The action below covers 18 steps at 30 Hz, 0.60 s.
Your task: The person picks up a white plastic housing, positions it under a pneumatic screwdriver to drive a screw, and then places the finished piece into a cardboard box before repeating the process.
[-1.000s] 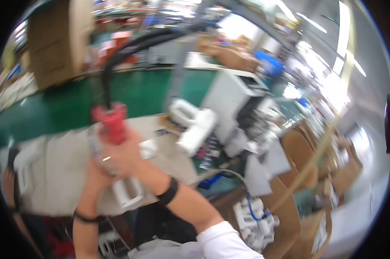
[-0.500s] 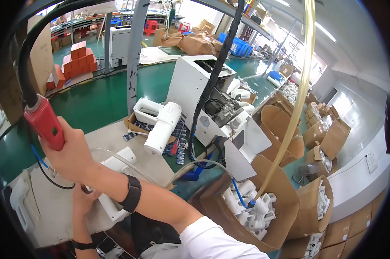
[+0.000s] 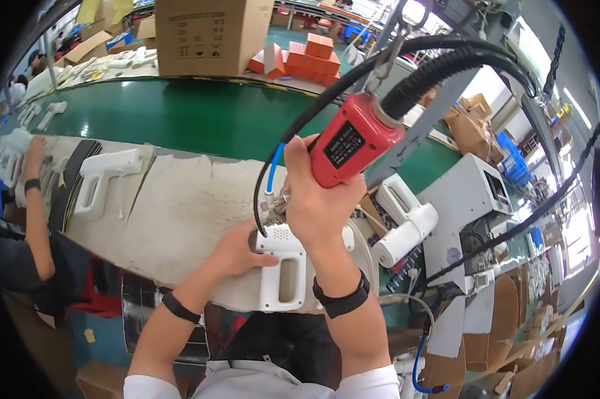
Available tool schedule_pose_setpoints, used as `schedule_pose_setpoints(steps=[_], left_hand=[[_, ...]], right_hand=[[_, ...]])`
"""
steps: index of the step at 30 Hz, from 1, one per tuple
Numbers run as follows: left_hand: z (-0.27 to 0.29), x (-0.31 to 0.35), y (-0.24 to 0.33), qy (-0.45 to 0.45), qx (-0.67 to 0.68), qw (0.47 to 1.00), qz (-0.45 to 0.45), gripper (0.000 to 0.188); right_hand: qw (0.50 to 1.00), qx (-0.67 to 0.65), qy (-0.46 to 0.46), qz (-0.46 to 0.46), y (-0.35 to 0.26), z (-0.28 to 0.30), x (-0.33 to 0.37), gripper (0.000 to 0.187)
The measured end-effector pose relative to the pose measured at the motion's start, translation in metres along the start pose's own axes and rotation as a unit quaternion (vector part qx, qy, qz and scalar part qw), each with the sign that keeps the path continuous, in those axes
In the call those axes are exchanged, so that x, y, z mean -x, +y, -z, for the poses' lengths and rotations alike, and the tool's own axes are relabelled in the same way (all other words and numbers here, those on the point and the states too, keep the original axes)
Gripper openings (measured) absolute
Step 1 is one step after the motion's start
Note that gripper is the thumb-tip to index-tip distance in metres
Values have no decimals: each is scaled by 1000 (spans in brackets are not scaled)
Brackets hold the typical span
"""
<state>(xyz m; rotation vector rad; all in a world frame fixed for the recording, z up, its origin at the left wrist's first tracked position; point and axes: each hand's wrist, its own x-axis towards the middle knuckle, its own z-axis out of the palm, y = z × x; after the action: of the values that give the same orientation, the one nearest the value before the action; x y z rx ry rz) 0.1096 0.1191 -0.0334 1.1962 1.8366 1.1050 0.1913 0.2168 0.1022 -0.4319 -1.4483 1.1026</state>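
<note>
My right hand is wrapped round a red power screwdriver that hangs from a metal hook with a thick black cable. Its lower end is behind the hand, over a white gun-shaped housing lying on the bench. My left hand grips that housing from the left, with the thumb along its top edge. Beyond the right wrist stands another white gun-shaped housing. A third white gun-shaped housing lies to the left on the board.
At the left edge a co-worker's hand reaches over white parts. A green conveyor belt runs behind the bench. A large carton and orange boxes stand beyond. A grey-white machine stands right.
My view has swung to the left, bringing the co-worker and the large carton into sight. My right hand still holds the screwdriver, and my left hand is now plainly on the housing.
</note>
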Motion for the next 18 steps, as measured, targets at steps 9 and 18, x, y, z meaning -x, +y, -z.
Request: schedule_pose_setpoints(steps=[9, 18], left_hand=[[3, 1, 4, -16, -43, 998, 33, 58], [-6, 3, -2, 32, -51, 998, -1, 59]], right_hand=[[1000, -7, -21, -14, 22, -11, 2, 16], [999, 30, -33, 0, 64, -20, 21, 15]])
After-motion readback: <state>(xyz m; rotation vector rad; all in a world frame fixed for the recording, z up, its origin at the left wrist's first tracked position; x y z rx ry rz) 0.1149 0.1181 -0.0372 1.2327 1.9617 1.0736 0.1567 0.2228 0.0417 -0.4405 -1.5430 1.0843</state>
